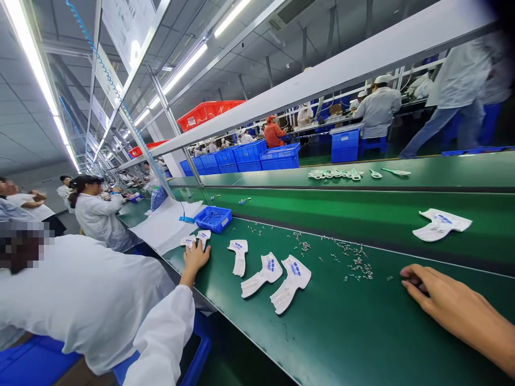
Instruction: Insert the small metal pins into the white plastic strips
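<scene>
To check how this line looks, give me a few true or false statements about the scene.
1. A co-worker's bare hand touches white pieces printed in blue. True.
2. The person's hand wears a glove. False: it is bare.
3. Small metal parts lie scattered on the green belt. True.
4. The small crate near the co-worker's hand is red. False: it is blue.
</scene>
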{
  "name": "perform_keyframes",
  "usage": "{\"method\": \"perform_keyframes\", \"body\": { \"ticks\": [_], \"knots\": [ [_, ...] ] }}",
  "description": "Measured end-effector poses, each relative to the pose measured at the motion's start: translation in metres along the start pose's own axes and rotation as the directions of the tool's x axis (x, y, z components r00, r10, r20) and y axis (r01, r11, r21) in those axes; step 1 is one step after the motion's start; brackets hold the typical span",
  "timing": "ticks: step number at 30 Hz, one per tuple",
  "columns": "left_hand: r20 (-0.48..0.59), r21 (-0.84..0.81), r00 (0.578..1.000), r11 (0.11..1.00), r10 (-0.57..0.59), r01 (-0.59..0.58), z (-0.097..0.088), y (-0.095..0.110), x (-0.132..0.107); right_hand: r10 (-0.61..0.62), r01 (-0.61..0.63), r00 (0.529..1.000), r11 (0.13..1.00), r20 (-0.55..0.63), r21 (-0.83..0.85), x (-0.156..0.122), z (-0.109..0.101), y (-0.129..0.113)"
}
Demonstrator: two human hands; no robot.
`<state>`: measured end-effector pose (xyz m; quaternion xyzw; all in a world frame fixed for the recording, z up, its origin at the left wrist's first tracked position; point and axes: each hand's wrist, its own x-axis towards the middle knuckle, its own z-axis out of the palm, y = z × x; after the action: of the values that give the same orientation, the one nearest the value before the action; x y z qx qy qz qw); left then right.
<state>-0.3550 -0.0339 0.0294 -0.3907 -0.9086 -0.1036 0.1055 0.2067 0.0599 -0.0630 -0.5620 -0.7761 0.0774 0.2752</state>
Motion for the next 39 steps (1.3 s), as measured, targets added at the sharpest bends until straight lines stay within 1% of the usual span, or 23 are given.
{"method": "perform_keyframes", "body": {
  "ticks": [2,3,6,9,13,16,18,20,21,22,23,24,25,26,27,30,32,34,35,39],
  "knots": [
    [0.026,-0.006,0.997,0.997,0.072,-0.072,0.014,0.004,-0.013,0.034,-0.043,0.994,0.996,0.104,0.082,0.001,-0.002,0.003],
    [0.041,-0.015,0.993,0.994,0.113,-0.112,0.021,0.008,-0.023,0.059,-0.072,0.989,0.993,0.133,0.093,0.001,-0.003,0.003],
    [0.094,-0.059,0.967,0.971,0.236,-0.231,0.038,0.022,-0.056,0.103,-0.111,0.984,0.993,0.142,0.05,0.001,-0.007,0.0],
    [0.131,-0.115,0.934,0.94,0.334,-0.32,0.045,0.039,-0.085,0.086,-0.091,0.983,0.995,0.16,0.029,-0.003,-0.011,-0.007],
    [0.115,-0.172,0.91,0.91,0.398,-0.376,0.044,0.062,-0.117,0.078,-0.083,0.981,0.996,0.178,0.023,-0.006,-0.016,-0.016],
    [0.08,-0.216,0.892,0.882,0.444,-0.419,0.04,0.077,-0.137,0.135,-0.143,0.974,0.989,0.182,0.035,-0.005,-0.02,-0.021],
    [0.045,-0.246,0.883,0.862,0.467,-0.444,0.034,0.086,-0.151,0.169,-0.181,0.97,0.982,0.176,0.051,-0.005,-0.023,-0.024],
    [0.002,-0.277,0.873,0.839,0.487,-0.468,0.024,0.093,-0.168,0.182,-0.198,0.966,0.977,0.181,0.074,-0.005,-0.026,-0.026],
    [-0.018,-0.3,0.851,0.809,0.525,-0.506,0.017,0.096,-0.178,0.182,-0.201,0.965,0.976,0.189,0.084,-0.006,-0.027,-0.028],
    [-0.035,-0.326,0.81,0.76,0.585,-0.563,0.01,0.098,-0.188,0.182,-0.203,0.963,0.975,0.197,0.091,-0.006,-0.028,-0.029],
    [-0.055,-0.359,0.734,0.673,0.677,-0.647,0.002,0.101,-0.199,0.178,-0.201,0.963,0.975,0.204,0.096,-0.007,-0.029,-0.029],
    [-0.063,-0.384,0.641,0.574,0.765,-0.723,-0.006,0.103,-0.211,0.169,-0.193,0.963,0.976,0.208,0.098,-0.008,-0.029,-0.029],
    [-0.065,-0.398,0.559,0.492,0.827,-0.775,-0.013,0.106,-0.222,0.15,-0.173,0.967,0.98,0.205,0.096,-0.008,-0.029,-0.029],
    [-0.06,-0.405,0.499,0.436,0.864,-0.804,-0.02,0.108,-0.232,0.12,-0.14,0.972,0.986,0.2,0.09,-0.009,-0.028,-0.028],
    [-0.049,-0.407,0.468,0.41,0.883,-0.816,-0.027,0.111,-0.242,0.088,-0.104,0.977,0.992,0.194,0.076,-0.009,-0.028,-0.027],
    [-0.002,-0.44,0.429,0.384,0.903,-0.812,-0.04,0.12,-0.264,0.03,-0.032,0.983,0.999,0.18,0.011,-0.01,-0.027,-0.025],
    [0.018,-0.486,0.397,0.355,0.918,-0.798,-0.043,0.126,-0.274,0.042,-0.041,0.983,0.999,0.177,-0.011,-0.009,-0.029,-0.026],
    [0.024,-0.526,0.371,0.327,0.928,-0.785,-0.043,0.133,-0.28,0.07,-0.073,0.98,0.997,0.188,0.012,-0.009,-0.033,-0.03],
    [0.027,-0.538,0.364,0.321,0.931,-0.78,-0.041,0.136,-0.281,0.086,-0.095,0.976,0.995,0.199,0.035,-0.009,-0.036,-0.032],
    [0.035,-0.556,0.355,0.314,0.934,-0.77,-0.032,0.146,-0.276,0.139,-0.171,0.959,0.979,0.245,0.115,-0.011,-0.045,-0.041]
  ]
}}
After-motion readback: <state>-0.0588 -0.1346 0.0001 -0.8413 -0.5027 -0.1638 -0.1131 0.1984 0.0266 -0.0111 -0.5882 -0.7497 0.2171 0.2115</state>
